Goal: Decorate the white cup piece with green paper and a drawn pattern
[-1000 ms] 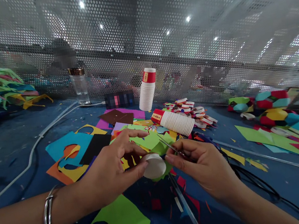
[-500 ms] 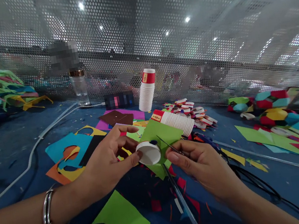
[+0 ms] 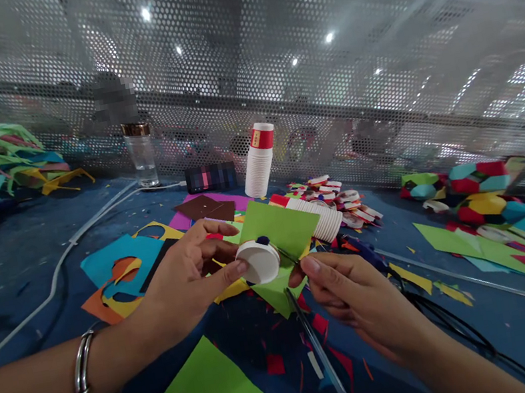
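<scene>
My left hand (image 3: 199, 269) pinches a shallow white paper disc with a raised rim (image 3: 260, 262), like the cut-off bottom of a paper cup, between thumb and fingers. A small dark blue lump (image 3: 263, 240) shows at its upper edge. My right hand (image 3: 345, 290) is closed around a thin, dark, pointed tool (image 3: 287, 254), its tip beside the disc's right edge; its exact kind is unclear. Right behind the disc is a green paper sheet (image 3: 280, 224); whether a hand touches it I cannot tell. Below my hands lies a clear tube-like rod (image 3: 324, 355).
Stacked paper cups (image 3: 259, 163) stand upright at the back; another stack (image 3: 321, 216) lies on its side before a pile of cut cup pieces (image 3: 344, 199). A lidded glass bottle (image 3: 141, 157), a white cable (image 3: 61, 279), a black cable (image 3: 458, 324) and coloured paper scraps (image 3: 226, 392) surround my hands.
The disc has risen slightly in my left hand. My right hand has shifted a little right and down, drawing the tool's tip lower. More of the green sheet shows behind.
</scene>
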`<action>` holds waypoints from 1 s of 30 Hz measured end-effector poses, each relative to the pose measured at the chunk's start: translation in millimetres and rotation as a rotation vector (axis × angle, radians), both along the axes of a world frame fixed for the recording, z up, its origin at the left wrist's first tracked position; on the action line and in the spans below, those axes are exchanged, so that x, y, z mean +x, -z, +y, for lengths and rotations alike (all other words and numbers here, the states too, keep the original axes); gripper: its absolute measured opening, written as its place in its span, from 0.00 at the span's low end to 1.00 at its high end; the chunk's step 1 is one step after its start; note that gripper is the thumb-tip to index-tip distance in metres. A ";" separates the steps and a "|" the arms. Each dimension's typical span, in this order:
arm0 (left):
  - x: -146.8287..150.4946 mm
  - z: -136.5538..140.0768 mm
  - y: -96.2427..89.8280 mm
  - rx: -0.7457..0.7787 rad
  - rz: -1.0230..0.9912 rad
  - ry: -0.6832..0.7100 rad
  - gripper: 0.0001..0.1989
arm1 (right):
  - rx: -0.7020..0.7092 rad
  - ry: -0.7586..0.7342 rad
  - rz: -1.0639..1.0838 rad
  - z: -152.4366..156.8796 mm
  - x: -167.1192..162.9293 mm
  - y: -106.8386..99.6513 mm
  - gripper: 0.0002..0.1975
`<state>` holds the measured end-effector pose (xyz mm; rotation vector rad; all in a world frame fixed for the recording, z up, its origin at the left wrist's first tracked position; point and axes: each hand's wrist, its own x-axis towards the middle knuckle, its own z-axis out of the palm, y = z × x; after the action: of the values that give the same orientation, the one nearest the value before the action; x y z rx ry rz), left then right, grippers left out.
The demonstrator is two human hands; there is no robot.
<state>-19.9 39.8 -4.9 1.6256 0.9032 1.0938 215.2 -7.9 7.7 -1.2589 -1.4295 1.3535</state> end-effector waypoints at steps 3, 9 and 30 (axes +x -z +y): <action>0.4 0.1 0.0 0.016 0.000 -0.006 0.22 | -0.006 0.002 -0.009 0.0 -0.7 -1.7 0.23; 1.2 -4.6 0.3 0.069 0.013 0.025 0.18 | 0.011 -0.002 0.015 0.9 -1.1 -1.8 0.23; 0.6 -9.3 3.6 0.095 0.033 0.070 0.20 | 0.086 -0.029 -0.107 0.8 4.6 0.8 0.26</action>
<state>-19.3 30.5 -8.4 1.7452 0.8199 1.0781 219.8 -7.1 6.9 -1.2753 -1.5682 1.2460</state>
